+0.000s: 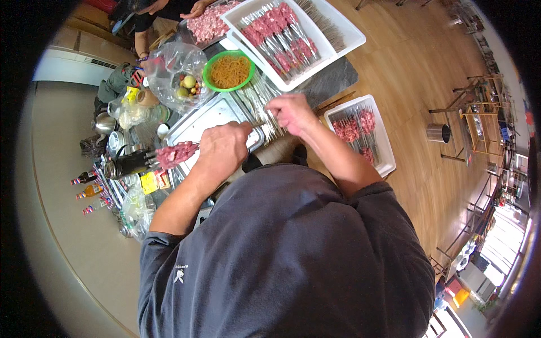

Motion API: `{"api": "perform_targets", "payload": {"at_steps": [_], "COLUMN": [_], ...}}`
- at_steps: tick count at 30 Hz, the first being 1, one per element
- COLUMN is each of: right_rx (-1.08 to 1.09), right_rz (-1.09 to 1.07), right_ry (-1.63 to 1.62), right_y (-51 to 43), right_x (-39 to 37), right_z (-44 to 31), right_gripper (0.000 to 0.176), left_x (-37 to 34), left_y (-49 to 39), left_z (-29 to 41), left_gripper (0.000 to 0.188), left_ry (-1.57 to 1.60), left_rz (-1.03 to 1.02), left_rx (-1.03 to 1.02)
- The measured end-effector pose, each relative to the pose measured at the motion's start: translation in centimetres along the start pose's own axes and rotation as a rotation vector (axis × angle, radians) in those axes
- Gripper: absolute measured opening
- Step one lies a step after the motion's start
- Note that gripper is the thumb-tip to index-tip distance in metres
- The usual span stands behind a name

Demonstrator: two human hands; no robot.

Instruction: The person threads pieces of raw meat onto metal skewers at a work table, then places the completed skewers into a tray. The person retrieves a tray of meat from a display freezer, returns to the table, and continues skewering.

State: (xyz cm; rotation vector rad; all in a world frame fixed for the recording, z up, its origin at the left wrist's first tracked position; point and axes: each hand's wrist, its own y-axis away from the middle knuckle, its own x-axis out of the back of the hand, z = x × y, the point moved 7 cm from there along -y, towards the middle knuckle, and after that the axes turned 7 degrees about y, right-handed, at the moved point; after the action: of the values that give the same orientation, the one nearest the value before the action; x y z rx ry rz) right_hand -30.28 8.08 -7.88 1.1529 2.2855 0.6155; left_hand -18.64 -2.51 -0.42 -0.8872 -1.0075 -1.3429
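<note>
My left hand point(224, 143) is closed around a bundle of metal skewers. The raw meat point(176, 154) threaded on them points to the left, and their bare ends stick out past my fingers to the right. My right hand point(291, 113) hovers close to those bare ends with its fingers curled; whether it pinches anything is hidden. Beneath my left hand lies a shallow metal tray point(211, 116) with small meat scraps. Loose bare skewers point(264, 99) lie beside it, partly under my right hand. A green bowl point(229, 69) holds thin tan loops that look like rubber bands.
White trays of meat skewers point(291, 78) stand at the table's far right, and another white tray point(382, 156) sits lower right. A clear plastic bag with fruit point(188, 84), jars and bottles crowd the left. Across the table, another person's hand point(196, 9) is by diced meat point(209, 23).
</note>
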Motion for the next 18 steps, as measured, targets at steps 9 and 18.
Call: {"api": "perform_targets", "payload": {"at_steps": [9,18], "right_rx": [-0.098,-0.236], "right_rz": [0.02,-0.269], "right_ry": [0.031,0.068], "right_y": [-0.7,-0.9], "right_x": [0.2,-1.7], "right_z": [2.8,7.3], "right_gripper": [0.015,0.009], "left_x": [0.2,-1.7], "left_y": [-0.7,-1.4], "left_z": [-2.1,-2.7], "left_gripper": [0.019,0.02], "left_ry": [-0.036,-0.056], "left_rz": [0.078,-0.111], "left_rx": [0.061,0.114]}}
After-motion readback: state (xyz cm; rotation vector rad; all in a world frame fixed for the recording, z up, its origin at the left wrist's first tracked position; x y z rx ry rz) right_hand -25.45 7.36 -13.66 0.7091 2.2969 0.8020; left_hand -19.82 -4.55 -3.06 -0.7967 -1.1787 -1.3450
